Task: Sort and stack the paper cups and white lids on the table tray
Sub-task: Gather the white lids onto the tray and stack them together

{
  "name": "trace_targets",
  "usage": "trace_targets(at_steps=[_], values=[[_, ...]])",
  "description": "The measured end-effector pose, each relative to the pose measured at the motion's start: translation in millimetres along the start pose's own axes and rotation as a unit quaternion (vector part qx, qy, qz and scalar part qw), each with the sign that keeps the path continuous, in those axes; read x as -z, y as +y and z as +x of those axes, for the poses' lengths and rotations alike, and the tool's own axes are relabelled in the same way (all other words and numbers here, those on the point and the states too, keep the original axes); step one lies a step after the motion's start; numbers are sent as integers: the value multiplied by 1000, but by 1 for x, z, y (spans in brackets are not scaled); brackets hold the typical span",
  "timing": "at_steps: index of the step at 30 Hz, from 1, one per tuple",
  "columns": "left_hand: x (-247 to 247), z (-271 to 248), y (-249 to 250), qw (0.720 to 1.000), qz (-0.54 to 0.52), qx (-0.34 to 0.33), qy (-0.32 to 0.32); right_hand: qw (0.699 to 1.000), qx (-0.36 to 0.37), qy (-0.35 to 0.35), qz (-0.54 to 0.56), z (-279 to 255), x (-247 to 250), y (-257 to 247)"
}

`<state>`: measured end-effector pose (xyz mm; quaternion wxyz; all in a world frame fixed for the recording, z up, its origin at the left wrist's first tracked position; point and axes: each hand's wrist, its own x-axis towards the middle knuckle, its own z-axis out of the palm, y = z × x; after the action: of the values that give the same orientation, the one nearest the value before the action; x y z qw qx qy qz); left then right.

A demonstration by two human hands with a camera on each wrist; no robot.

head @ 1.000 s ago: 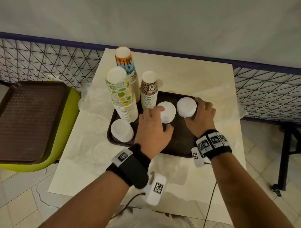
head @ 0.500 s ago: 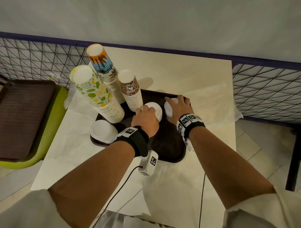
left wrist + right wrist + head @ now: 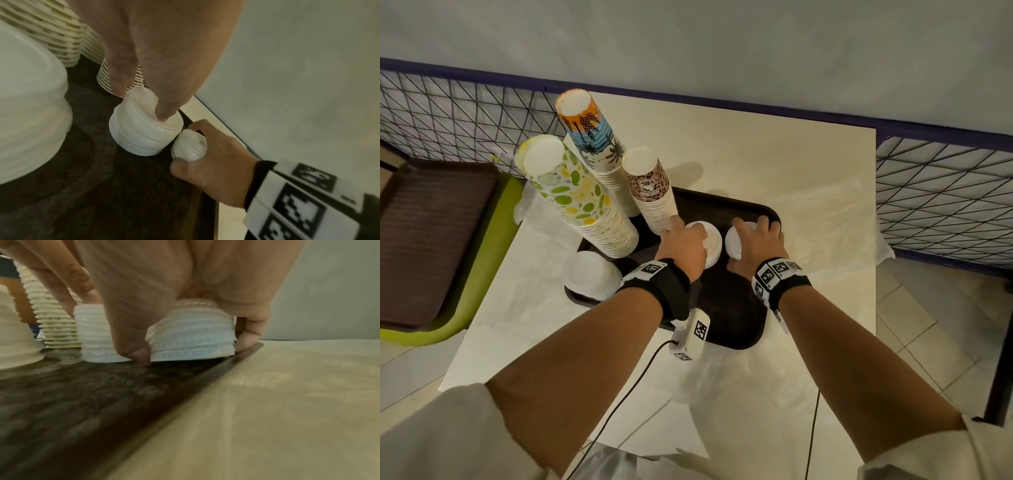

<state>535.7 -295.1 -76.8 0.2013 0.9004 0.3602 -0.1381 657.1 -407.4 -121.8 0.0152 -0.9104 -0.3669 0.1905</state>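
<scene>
At the centre of the head view, on the dark tray [image 3: 726, 329], one stack of white lids [image 3: 732, 241] is clasped by the right hand [image 3: 755, 250] and a neighbouring lid stack [image 3: 712, 240] by the left hand [image 3: 681, 246], so merging the two stacks squarely is judged next.

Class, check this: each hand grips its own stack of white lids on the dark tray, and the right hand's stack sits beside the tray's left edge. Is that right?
Not quite. The right hand grips its lid stack beside the dark tray's right edge, as the right wrist view shows. The left hand does grip its own stack.
</scene>
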Motion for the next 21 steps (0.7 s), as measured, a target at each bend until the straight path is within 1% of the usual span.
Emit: trace_targets(at_steps=[3,6,8,10,11,14,15,18,21], values=[[6,-1,-2,999,-28,-18,-4,999,-15,18,29,-7,5,5],[9,-4,-3,999,-35,-32,-6,992,-43,56,106,-14,19,13],[9,-6,-3,998,-37,-48,-18,982,-49,84,164,-19,28,17],[7,-8,-2,997,-36,-59,-36,973,-28,111,201,-24,35,14],[4,-9,-2,996,-36,-68,-45,969,-12,113,218,-28,36,10],[-4,-11,-3,993,-24,-102,-60,965,29,88,246,-39,33,-6],[-7,-11,-5,993,-26,-102,-54,964,34,75,251,-43,31,-10],[-1,-11,-8,993,-92,-65,-25,969,36,62,237,-49,22,-20],[9,-12,-10,981,-191,-5,-24,981,50,56,180,-53,11,-25]])
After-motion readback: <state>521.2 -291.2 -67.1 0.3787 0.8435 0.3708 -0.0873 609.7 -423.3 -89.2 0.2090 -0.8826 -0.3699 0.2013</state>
